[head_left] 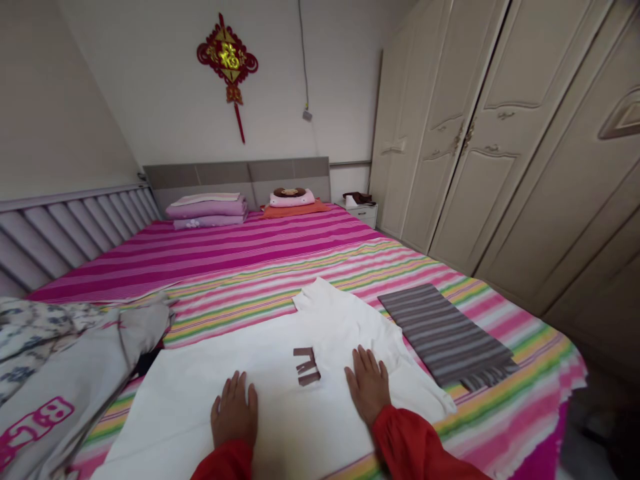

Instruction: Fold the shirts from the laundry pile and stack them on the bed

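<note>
A white T-shirt (270, 340) with a dark brown print lies spread flat on the bed, its collar and sleeves toward the right. My left hand (235, 411) rests palm down on the shirt's body, fingers stretched out. On the shirt's upper part, right of the print, my right hand (367, 383) also lies flat with its fingers a little apart. Neither hand grips any cloth. Beside the shirt on the right is a folded grey striped scarf (445, 333) with a fringed end.
Grey clothing with pink lettering (100, 373) and a floral cloth (30, 333) lie heaped at the left. Folded bedding (207, 208) and an orange pillow (295, 210) sit by the headboard (225, 177). A wardrobe (450, 173) stands along the right, near a small nightstand (364, 213).
</note>
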